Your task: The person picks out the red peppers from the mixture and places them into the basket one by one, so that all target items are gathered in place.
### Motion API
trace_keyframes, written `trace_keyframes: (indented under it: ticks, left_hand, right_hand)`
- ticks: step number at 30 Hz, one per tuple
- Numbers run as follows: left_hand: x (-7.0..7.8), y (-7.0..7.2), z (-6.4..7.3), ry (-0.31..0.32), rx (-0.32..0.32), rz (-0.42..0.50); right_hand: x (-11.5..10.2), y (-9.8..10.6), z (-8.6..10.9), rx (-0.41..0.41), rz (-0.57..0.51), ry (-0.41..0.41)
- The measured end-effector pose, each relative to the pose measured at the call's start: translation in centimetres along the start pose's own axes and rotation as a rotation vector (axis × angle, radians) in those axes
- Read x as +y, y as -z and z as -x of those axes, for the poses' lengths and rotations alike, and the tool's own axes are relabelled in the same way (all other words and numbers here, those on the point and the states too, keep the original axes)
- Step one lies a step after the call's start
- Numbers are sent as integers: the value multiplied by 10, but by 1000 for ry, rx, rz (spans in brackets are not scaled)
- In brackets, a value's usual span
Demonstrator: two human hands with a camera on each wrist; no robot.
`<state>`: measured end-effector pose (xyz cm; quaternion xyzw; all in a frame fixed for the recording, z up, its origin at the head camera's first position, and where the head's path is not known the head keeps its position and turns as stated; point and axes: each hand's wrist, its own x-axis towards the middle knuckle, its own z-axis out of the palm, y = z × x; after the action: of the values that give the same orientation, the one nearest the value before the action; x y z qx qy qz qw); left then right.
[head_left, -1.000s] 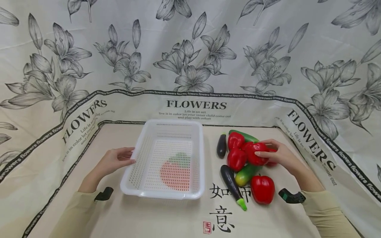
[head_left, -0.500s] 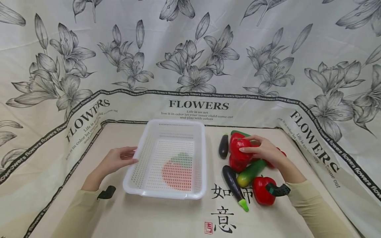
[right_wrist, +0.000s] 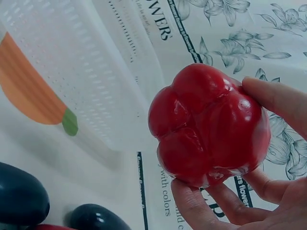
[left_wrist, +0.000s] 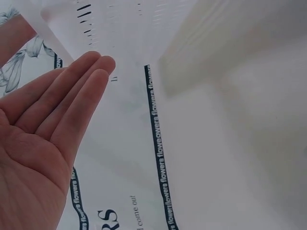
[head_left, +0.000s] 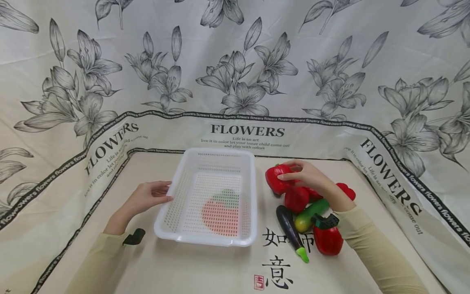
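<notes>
My right hand (head_left: 308, 177) grips a red bell pepper (head_left: 278, 179) between thumb and fingers, to the right of the white plastic basket (head_left: 253, 196). In the right wrist view the pepper (right_wrist: 211, 124) shows its lobed underside, with fingertips on both sides of it. My left hand (head_left: 148, 198) is at the basket's left rim, thumb and fingertips right at the edge. In the left wrist view its fingers (left_wrist: 76, 91) are straight and close by the basket wall (left_wrist: 110, 28). Through the slotted basket floor shows a red and green print.
Right of the basket lie an eggplant (head_left: 291, 228), a cucumber (head_left: 312, 214) and more red bell peppers (head_left: 328, 241). Another eggplant is mostly hidden behind the held pepper. A flower-printed cloth (head_left: 249, 134) rises behind the table and along its sides.
My right hand has lifted the pepper off the pile and carried it left toward the basket. My left hand has stayed at the basket's rim, and the view has shifted slightly.
</notes>
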<state>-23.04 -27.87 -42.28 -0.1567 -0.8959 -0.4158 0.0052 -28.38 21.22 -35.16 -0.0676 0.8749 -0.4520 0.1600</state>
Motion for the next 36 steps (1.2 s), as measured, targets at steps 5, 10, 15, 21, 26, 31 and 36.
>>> trace_keyframes:
  ticks: [5, 10, 15, 21, 26, 31, 36]
  left_hand:
    - [-8, 1, -4, -4, -22, -30]
    - [-5, 6, -6, -10, -47, -76]
    - [-3, 10, -6, -3, -64, -94]
    - [2, 10, -8, 8, -85, -65]
    - [2, 11, -9, 17, -92, -64]
    - [2, 11, -8, 21, -95, -60]
    - [3, 12, -8, 27, -92, -49]
  right_hand:
    - [-11, -7, -10, -26, -16, -29]
    - [-22, -12, -18, -36, -17, -42]
    - [-31, -19, -28, -54, -56, -25]
    - [-41, -31, -44, -72, -107, -20]
    - [-53, -43, -58, -89, -135, -22]
    - [-62, -54, -71, -100, -141, -36]
    - [-70, -65, -84, -125, -148, -29]
